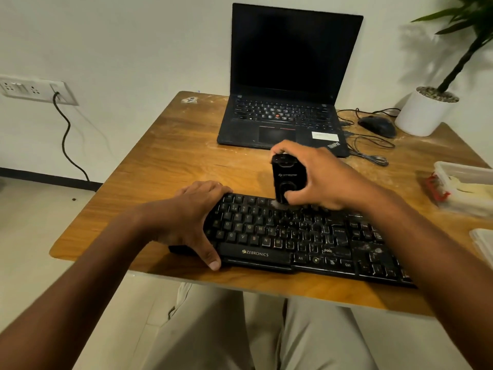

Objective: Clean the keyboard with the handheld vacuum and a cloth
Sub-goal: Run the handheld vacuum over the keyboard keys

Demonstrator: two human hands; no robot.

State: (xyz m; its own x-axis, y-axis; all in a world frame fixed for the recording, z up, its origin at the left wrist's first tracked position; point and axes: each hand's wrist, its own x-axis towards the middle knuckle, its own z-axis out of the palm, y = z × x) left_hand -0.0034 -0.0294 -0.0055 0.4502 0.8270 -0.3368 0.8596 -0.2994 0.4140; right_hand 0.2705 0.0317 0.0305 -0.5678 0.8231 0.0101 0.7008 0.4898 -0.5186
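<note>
right hand (317,177): wrapped round the small black handheld vacuum (286,180), nozzle on the top keys
left hand (192,217): spread, pinning the dusty black plastic keyboard (293,236)
tip: go slow, row by row

White wall (133,36), wooden table (173,145), pale floor (40,222)
</note>
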